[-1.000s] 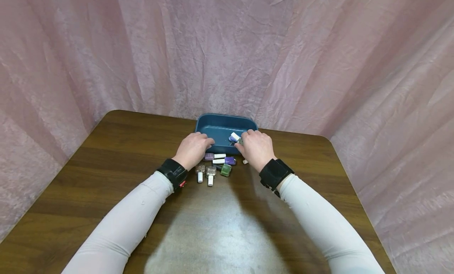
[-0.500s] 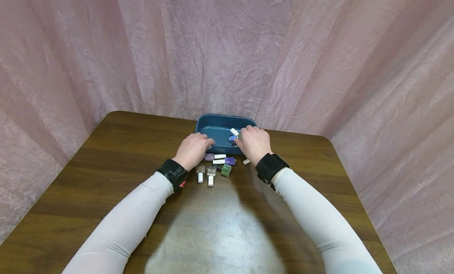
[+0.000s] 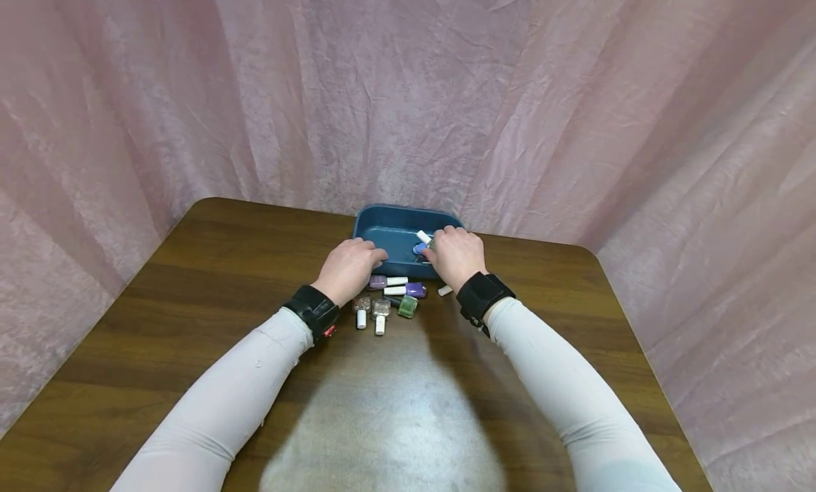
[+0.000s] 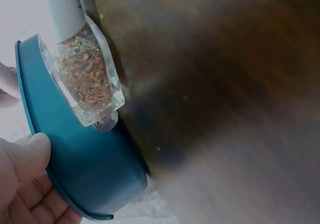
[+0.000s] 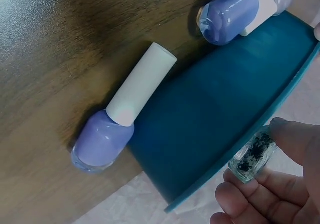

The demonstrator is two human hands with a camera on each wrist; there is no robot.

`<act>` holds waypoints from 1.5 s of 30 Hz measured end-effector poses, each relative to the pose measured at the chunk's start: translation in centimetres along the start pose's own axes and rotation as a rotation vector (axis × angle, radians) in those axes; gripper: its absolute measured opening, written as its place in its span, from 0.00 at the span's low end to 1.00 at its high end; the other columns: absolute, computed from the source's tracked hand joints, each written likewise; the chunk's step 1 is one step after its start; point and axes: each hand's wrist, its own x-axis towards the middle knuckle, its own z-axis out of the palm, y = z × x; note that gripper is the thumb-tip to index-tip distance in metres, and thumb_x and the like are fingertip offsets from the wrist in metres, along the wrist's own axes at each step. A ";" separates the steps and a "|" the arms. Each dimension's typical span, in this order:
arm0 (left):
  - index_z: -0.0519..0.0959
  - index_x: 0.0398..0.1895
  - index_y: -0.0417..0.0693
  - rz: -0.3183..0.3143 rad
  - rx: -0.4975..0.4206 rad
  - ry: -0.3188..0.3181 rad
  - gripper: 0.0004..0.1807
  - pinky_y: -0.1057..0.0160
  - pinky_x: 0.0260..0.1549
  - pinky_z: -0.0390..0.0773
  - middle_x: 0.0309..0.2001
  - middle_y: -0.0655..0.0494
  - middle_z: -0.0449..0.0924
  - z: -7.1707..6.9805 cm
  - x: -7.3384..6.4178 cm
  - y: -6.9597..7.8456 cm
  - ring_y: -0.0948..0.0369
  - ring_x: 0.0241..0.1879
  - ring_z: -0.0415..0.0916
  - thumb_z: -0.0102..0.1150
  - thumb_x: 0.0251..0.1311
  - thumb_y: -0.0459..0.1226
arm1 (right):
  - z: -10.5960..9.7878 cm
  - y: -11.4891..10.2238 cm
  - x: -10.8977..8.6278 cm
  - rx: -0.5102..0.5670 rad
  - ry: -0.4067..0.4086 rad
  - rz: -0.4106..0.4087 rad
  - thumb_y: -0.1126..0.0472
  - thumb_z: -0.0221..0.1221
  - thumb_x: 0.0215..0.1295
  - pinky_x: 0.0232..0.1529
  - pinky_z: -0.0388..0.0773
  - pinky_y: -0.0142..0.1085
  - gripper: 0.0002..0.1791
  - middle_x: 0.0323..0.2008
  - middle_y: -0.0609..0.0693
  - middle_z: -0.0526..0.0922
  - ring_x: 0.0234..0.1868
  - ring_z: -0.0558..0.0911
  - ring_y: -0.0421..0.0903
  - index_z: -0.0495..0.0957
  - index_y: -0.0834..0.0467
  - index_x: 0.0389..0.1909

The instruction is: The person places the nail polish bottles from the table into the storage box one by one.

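Note:
My left hand point(image 3: 349, 269) grips the front left rim of a blue-green plastic tray point(image 4: 95, 169), its thumb on the outer wall in the left wrist view. Over the tray's front right part, my right hand point(image 3: 457, 255) pinches a clear nail polish bottle point(image 5: 255, 154) with black and white flecks between thumb and fingers. Beside those fingers in the head view, a white cap point(image 3: 423, 236) and a blue nail polish bottle point(image 3: 418, 249) show inside the tray. A lilac bottle point(image 5: 102, 141) with a white cap lies on the table near the right wrist.
Before the tray lie a mauve bottle point(image 3: 378, 282), a purple bottle point(image 3: 416, 289) and a green bottle point(image 3: 408, 306). Two glitter bottles, one coppery point(image 4: 85, 73) and one silvery point(image 3: 381, 308), lie closer to me. A pink curtain point(image 3: 408, 95) hangs behind the wooden table point(image 3: 255, 230).
My right hand has shifted slightly left and farther over the tray, and the white cap beside its fingers moved with it. The left hand stays at the rim.

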 end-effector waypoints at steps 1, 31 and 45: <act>0.92 0.49 0.48 0.001 0.000 -0.001 0.09 0.51 0.57 0.84 0.42 0.52 0.90 0.0 0.0 0.0 0.51 0.44 0.85 0.68 0.73 0.29 | 0.1 0.0 0.0 0.001 0.004 0.001 0.45 0.73 0.73 0.27 0.83 0.49 0.23 0.27 0.54 0.80 0.29 0.84 0.55 0.82 0.58 0.27; 0.92 0.50 0.48 -0.017 -0.002 -0.017 0.09 0.50 0.60 0.83 0.43 0.52 0.90 -0.2 0.1 0.1 0.52 0.46 0.85 0.69 0.73 0.29 | 1.1 0.2 0.4 0.027 -0.059 0.045 0.44 0.75 0.71 0.31 0.86 0.54 0.23 0.28 0.55 0.84 0.34 0.87 0.57 0.84 0.58 0.26; 0.92 0.52 0.48 -0.034 -0.002 -0.031 0.09 0.51 0.60 0.83 0.44 0.52 0.91 -0.2 0.4 0.3 0.52 0.46 0.85 0.69 0.74 0.30 | 1.3 0.9 1.2 0.082 -0.159 0.091 0.41 0.74 0.71 0.27 0.82 0.48 0.29 0.20 0.48 0.75 0.24 0.82 0.51 0.76 0.52 0.17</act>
